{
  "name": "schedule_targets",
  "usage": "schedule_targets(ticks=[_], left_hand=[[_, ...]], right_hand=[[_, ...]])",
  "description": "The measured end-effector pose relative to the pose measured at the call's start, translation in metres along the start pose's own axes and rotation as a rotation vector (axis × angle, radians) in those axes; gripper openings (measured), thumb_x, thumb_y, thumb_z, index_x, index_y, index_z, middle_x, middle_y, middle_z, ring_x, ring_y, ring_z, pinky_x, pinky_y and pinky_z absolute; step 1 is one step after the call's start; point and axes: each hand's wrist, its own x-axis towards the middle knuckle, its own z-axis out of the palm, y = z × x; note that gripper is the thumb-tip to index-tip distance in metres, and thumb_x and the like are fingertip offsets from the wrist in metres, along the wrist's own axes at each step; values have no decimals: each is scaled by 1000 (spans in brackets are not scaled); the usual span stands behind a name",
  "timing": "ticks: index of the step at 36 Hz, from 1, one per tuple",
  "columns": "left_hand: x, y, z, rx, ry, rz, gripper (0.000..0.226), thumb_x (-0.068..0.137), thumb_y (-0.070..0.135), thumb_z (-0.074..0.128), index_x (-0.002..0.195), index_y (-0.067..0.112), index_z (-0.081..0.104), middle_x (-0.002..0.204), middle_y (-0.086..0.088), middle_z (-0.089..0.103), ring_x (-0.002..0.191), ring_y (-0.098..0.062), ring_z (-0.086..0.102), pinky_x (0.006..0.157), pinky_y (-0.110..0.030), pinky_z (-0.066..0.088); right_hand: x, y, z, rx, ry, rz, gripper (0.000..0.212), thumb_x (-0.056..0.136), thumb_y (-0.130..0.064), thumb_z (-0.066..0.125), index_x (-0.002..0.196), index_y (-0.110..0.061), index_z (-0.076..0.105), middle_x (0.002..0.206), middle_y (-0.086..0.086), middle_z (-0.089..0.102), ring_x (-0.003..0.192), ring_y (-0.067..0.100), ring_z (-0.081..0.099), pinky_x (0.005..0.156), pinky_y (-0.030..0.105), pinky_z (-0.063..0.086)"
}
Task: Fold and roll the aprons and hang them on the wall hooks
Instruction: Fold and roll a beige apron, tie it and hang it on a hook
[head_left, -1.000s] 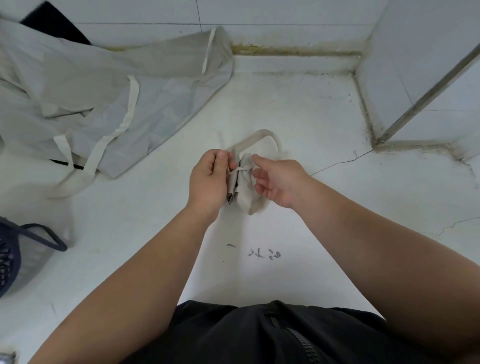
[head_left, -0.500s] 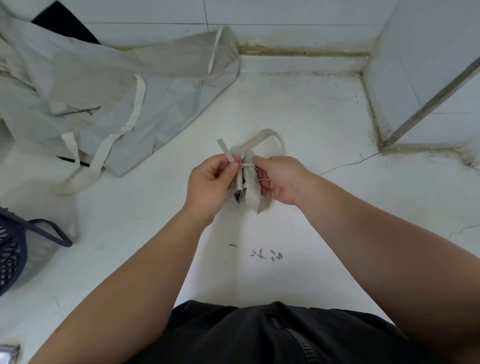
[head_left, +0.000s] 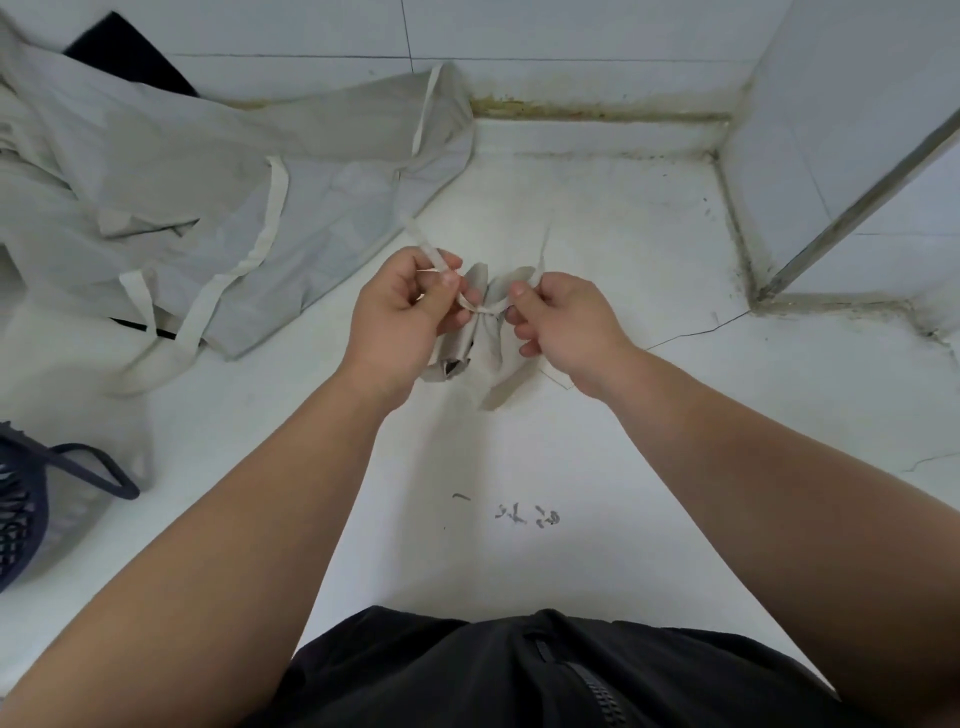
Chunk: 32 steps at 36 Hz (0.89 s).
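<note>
Left grip: the left hand (head_left: 397, 317) is closed, pinching one end of the tie strap (head_left: 485, 310) between thumb and curled fingers.
Right grip: the right hand (head_left: 569, 325) is closed, pinching the other end of the same strap.
Strap: pale, crossed in a knot over the roll's middle, drawn out to either side.
Task item: rolled apron (head_left: 491, 349), a short bundle cinched at its waist, between the hands over the middle of the floor (head_left: 623, 441). Whether it rests there or is lifted cannot be told.
Step in hand: judged to be tying the roll shut.
Next move: calls for an even outward pull to seat the knot, leaving a loop free for hanging.
Stock remaining: loose aprons (head_left: 182, 171), unfolded, heaped at the floor's far left edge.
Also present: dark basket (head_left: 21, 514), left edge.
Hooks: none in view.
</note>
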Motion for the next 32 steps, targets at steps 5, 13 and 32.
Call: schedule_targets(ticks=[5,13,32], left_hand=[[2,-3,7,189,26,-18,13,92,13,61,91,23,52,65,9,65,63,1,59,54,-12,42],[-2,-3,9,272,-64,-100,9,87,8,66,82,14,68,71,-1,67,60,-3,60,51,-11,41],[-9,-14,6,568,-146,19,12,89,22,66,98,28,63,86,16,65,85,-1,60,76,-21,48]], right_hand=[[-3,-6,-1,-176,-20,-149,29,99,-20,47,92,6,58,86,12,62,72,19,61,66,31,57],[-15,1,0,-552,66,-556,32,93,-23,56,65,-8,60,59,-2,47,60,21,45,56,30,36],[-15,12,1,-327,-42,-284,33,95,-26,55,66,-26,41,59,-9,47,53,4,42,52,12,33]])
